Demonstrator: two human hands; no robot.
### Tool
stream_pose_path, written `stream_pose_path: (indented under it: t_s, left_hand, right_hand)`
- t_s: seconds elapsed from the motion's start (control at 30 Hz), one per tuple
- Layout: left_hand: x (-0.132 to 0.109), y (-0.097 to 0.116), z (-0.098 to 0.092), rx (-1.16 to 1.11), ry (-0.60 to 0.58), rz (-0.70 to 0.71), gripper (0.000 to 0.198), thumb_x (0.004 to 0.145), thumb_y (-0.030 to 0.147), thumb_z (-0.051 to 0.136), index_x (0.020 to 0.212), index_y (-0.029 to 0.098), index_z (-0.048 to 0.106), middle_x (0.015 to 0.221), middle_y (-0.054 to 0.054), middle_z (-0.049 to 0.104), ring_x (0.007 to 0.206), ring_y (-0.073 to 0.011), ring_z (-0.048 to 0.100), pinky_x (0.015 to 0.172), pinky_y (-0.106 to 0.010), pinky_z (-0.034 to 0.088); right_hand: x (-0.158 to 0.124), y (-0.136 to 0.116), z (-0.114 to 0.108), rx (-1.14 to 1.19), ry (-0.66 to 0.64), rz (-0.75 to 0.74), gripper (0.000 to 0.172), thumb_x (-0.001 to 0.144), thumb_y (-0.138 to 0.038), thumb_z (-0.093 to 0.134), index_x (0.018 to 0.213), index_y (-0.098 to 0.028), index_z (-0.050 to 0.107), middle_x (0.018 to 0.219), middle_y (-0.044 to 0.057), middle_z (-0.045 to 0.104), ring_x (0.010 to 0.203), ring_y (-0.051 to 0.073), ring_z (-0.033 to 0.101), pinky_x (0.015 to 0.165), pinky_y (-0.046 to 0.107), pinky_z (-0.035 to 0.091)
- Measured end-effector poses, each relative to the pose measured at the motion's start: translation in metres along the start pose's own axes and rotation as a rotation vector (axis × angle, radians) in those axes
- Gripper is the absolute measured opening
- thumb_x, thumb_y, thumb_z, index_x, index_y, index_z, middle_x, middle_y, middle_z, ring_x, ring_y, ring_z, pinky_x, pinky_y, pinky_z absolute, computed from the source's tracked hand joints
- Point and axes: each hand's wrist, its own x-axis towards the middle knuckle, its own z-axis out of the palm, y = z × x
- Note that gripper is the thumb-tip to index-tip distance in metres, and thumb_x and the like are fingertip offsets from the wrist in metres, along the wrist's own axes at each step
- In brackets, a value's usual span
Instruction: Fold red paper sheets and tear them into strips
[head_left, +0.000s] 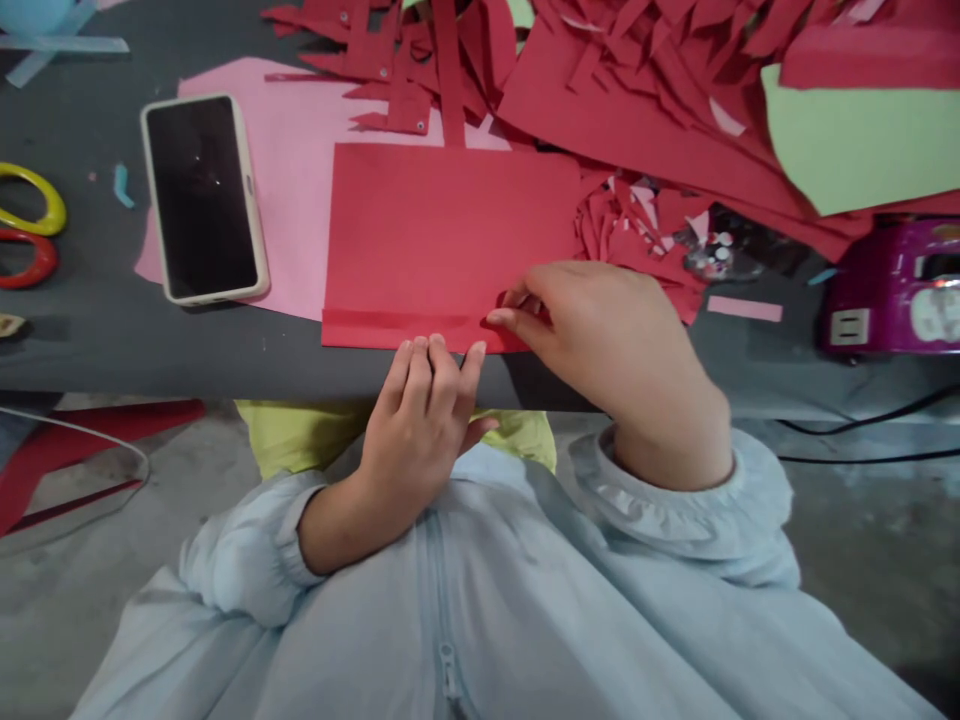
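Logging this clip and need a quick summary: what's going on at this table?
A person in a pale blue jacket is working on a red paper sheet that lies on a dark grey table. A narrow strip along its near edge is folded over. The left hand presses its fingertips on that fold, and the right hand pinches the fold just beside it. A phone lies on pink paper to the left. Red paper scraps are heaped behind.

One red sheet (pixel 450 230); one pink sheet (pixel 300 110); one pale green sheet (pixel 862 140); one phone (pixel 202 195); one purple machine (pixel 892 290); one yellow scissor loop (pixel 56 205); one red scissor loop (pixel 51 262); one left hand (pixel 420 420); one right hand (pixel 600 340); one heap of red scraps (pixel 637 60); one table (pixel 90 330)
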Motion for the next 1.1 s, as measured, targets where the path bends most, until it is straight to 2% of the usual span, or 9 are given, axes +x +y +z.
stream_pose_path:
  t_s: [0.1,0.27,0.37,0.5,0.6,0.7,0.87,1.1]
  left_hand:
    - [0.003,0.003,-0.002,0.005,-0.05,0.002,0.071,0.092,0.058,0.048,0.143,0.008,0.046,0.121,-0.021,0.065,0.113,-0.0309,0.064,0.105,-0.045,0.049]
    - [0.009,0.004,-0.006,-0.037,-0.139,-0.003,0.065,0.095,0.054,0.045,0.148,0.017,0.039,0.123,-0.017,0.063,0.116,-0.0279,0.061,0.107,-0.049,0.046]
    - [0.014,0.003,-0.006,-0.062,-0.111,0.055,0.061,0.098,0.047,0.045,0.144,0.008,0.043,0.126,-0.02,0.061,0.12,-0.0294,0.058,0.109,-0.048,0.044]
    - [0.022,0.003,-0.004,-0.144,-0.101,0.173,0.056,0.1,0.038,0.041,0.137,-0.003,0.048,0.129,-0.02,0.061,0.125,-0.0286,0.055,0.111,-0.041,0.042]
    - [0.027,0.003,-0.003,-0.112,-0.106,0.182,0.054,0.1,0.039,0.041,0.139,0.002,0.049,0.122,-0.015,0.064,0.118,-0.0276,0.059,0.107,-0.04,0.045]
    - [0.032,0.004,-0.002,-0.067,-0.097,0.199,0.053,0.1,0.042,0.041,0.141,0.009,0.049,0.117,-0.012,0.064,0.113,-0.027,0.06,0.105,-0.041,0.047]
    - [0.037,0.009,0.0,-0.074,-0.149,0.19,0.054,0.098,0.045,0.044,0.146,0.02,0.043,0.116,-0.009,0.061,0.113,-0.026,0.057,0.107,-0.046,0.045]
    - [0.037,0.014,0.003,-0.046,-0.126,0.162,0.057,0.096,0.044,0.048,0.148,0.022,0.041,0.115,-0.011,0.059,0.113,-0.0273,0.055,0.108,-0.047,0.043]
  right_hand:
    - [-0.006,0.009,-0.005,0.013,-0.004,0.013,0.018,0.092,-0.031,0.058,0.092,-0.016,0.068,0.091,0.009,0.072,0.082,0.024,0.063,0.062,0.031,0.031]
    - [-0.018,0.02,-0.01,0.005,0.042,0.054,0.019,0.092,-0.033,0.059,0.094,-0.016,0.068,0.091,0.009,0.072,0.084,0.023,0.063,0.064,0.031,0.033]
    - [-0.026,0.026,-0.012,-0.014,0.09,0.101,0.019,0.092,-0.033,0.059,0.096,-0.017,0.068,0.09,0.009,0.072,0.085,0.023,0.064,0.067,0.031,0.036]
    - [-0.038,0.035,-0.014,-0.042,0.235,0.135,0.02,0.092,-0.034,0.058,0.091,-0.017,0.068,0.085,0.008,0.072,0.082,0.023,0.065,0.067,0.031,0.04]
    - [-0.047,0.04,-0.014,-0.067,0.317,0.151,0.022,0.093,-0.036,0.055,0.09,-0.019,0.068,0.084,0.007,0.072,0.08,0.023,0.067,0.062,0.031,0.038]
    - [-0.054,0.043,-0.014,-0.067,0.326,0.181,0.023,0.095,-0.035,0.051,0.093,-0.019,0.068,0.083,0.006,0.072,0.079,0.023,0.067,0.059,0.031,0.037]
    - [-0.062,0.044,-0.014,-0.008,0.318,0.193,0.023,0.096,-0.034,0.048,0.094,-0.021,0.067,0.09,0.006,0.073,0.082,0.023,0.067,0.064,0.032,0.041]
    - [-0.066,0.047,-0.009,0.002,0.326,0.168,0.026,0.097,-0.034,0.047,0.09,-0.019,0.067,0.087,0.006,0.072,0.077,0.022,0.065,0.063,0.031,0.039]
